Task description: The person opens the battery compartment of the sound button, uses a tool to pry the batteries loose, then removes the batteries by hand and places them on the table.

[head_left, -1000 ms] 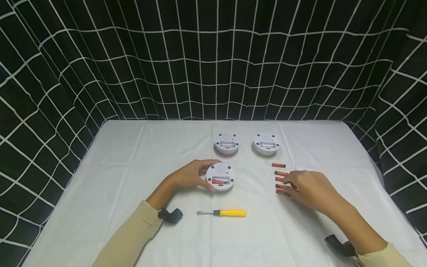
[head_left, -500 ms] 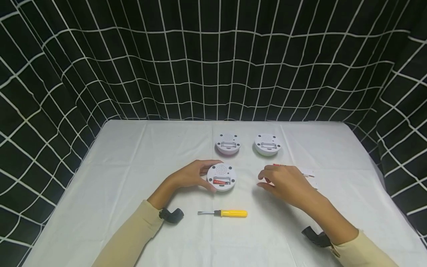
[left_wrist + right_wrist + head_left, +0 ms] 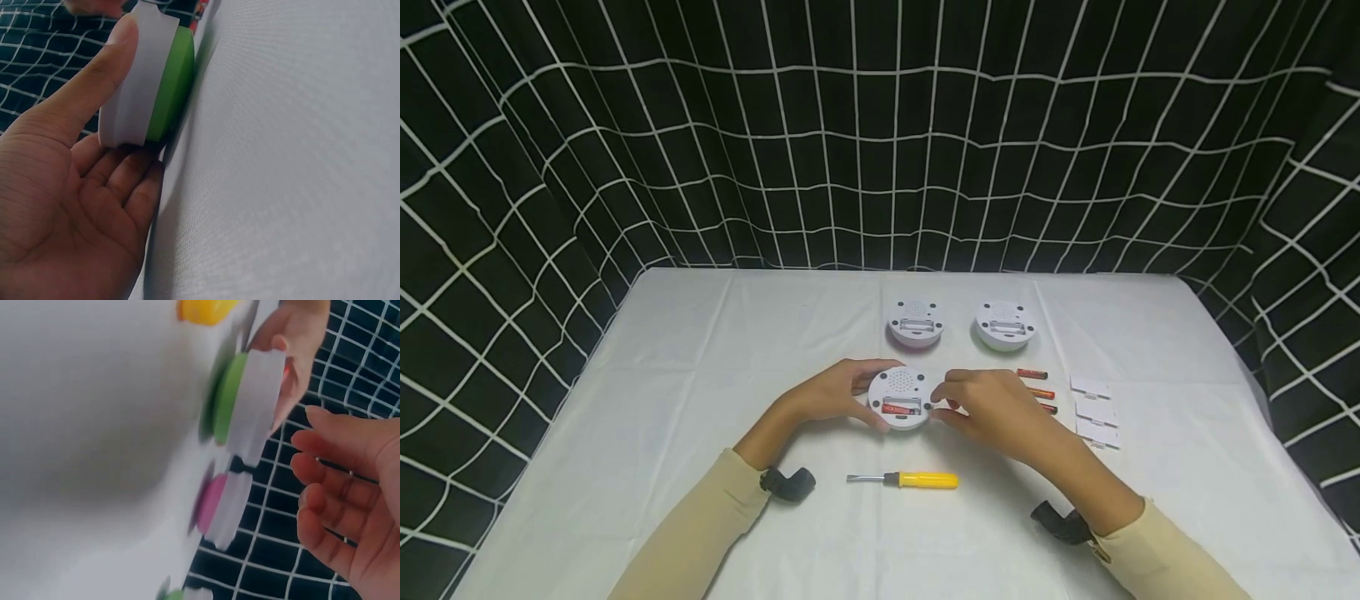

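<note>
My left hand grips the side of a round device that lies upside down on the table. Its white base has a speaker grid, small dark feet and an uncovered compartment with one red battery. The left wrist view shows the green underside, with the thumb against the white rim. Close to the device's right side is my right hand, fingers curled and thumb near the index finger. Whether anything sits between those fingertips cannot be made out. A yellow-handled screwdriver lies in front.
Behind stand two similar upturned devices, one pink and one green, their compartments bare. Red batteries lie beyond my right hand, partly covered by it. White compartment covers lie in a column farther right.
My right hand has moved left from the row of batteries to the device's right side, uncovering the white covers. My left hand and the device stay in place.
</note>
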`<control>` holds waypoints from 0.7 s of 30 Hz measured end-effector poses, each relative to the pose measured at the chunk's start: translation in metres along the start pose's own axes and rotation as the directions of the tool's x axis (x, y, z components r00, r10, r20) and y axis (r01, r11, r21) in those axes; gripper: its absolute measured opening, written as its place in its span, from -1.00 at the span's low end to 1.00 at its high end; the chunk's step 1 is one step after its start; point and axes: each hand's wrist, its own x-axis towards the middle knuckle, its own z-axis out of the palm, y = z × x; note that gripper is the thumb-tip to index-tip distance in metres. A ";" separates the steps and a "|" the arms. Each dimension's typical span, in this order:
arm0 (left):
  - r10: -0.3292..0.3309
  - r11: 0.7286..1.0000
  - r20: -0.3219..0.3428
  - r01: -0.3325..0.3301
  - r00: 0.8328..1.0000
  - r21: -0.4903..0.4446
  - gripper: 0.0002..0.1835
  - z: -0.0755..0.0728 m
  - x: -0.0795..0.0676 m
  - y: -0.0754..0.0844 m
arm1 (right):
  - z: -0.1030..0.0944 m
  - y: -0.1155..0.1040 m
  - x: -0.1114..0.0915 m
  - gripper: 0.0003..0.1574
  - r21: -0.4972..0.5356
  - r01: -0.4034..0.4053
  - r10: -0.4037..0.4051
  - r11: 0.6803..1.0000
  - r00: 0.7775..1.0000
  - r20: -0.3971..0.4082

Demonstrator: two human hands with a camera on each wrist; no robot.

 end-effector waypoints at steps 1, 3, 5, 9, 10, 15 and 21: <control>0.003 1.000 0.001 -0.003 1.000 -0.001 0.03 0.000 0.000 0.000 | 0.002 -0.002 0.003 -0.84 0.009 0.002 -0.002 1.000 1.000 0.003; 0.011 1.000 0.004 -0.011 1.000 -0.006 0.03 0.000 0.000 0.001 | 0.005 -0.005 0.007 -0.83 0.021 0.008 -0.008 1.000 1.000 0.009; 0.019 1.000 0.005 -0.019 1.000 -0.008 0.03 0.000 -0.001 0.001 | 0.008 -0.007 0.012 -0.83 0.034 0.016 -0.017 0.999 1.000 0.012; 0.022 1.000 0.007 -0.022 1.000 -0.009 0.03 0.000 -0.001 0.001 | 0.014 -0.011 0.019 -0.84 0.056 0.027 -0.028 0.998 1.000 0.010; 0.022 1.000 0.008 -0.022 1.000 -0.009 0.02 0.000 -0.001 0.000 | 0.016 -0.012 0.020 -0.85 0.061 0.029 -0.030 0.998 0.999 0.011; 0.021 1.000 0.009 -0.021 1.000 -0.013 0.02 0.000 -0.001 -0.001 | 0.025 -0.012 0.023 -0.88 0.070 0.026 -0.028 0.997 0.999 0.022; 0.025 0.999 0.007 -0.025 1.000 -0.026 0.01 0.001 -0.001 0.000 | 0.030 -0.013 0.025 -0.88 0.072 0.007 -0.010 0.997 0.999 0.034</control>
